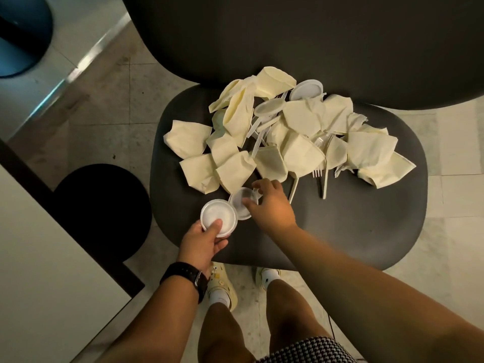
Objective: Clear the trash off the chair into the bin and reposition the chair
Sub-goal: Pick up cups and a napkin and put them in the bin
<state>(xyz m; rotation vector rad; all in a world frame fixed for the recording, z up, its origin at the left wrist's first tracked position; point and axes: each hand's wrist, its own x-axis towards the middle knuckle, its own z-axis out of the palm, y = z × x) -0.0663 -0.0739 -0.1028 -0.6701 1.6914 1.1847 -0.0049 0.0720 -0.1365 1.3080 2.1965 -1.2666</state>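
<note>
Dark grey moulded chair seat (353, 218), viewed from directly above, with backrest (301, 43) at top of frame. Loaded across rear half with heap of crumpled cream paper napkins (301, 132). Mixed into heap: round white plastic lids (306, 90), white plastic knives near centre, white plastic forks (317, 174) with handles pointing toward front edge of seat. Front half of seat bare.

Left hand (207, 239): positioned at front-left corner of seat, thumb on top, fingers curled beneath, gripping round white container (218, 217) by near rim. Black watch (187, 277) on left wrist.

Right hand (269, 203): reaching across seat from lower right, fingers curled onto clear plastic lid (239, 201), pinching it at near edge. Lid tilted, lying just beside white container, rims touching or overlapping; exact contact not determinable. Lid located at front edge of napkin heap.

Surroundings: pale stone-tile floor (91, 127). Round black stool top (104, 213) left of chair, well below seat level. White table surface (39, 271) with dark edge at lower left. Blue-black rounded object (21, 35) at upper-left corner, identity not determinable. Bin not identifiable with certainty in view.

Lower frame: bare legs, cream clogs (222, 281) with white socks, patterned shorts (311, 349) at bottom edge. Feet placed directly at front edge of seat.
</note>
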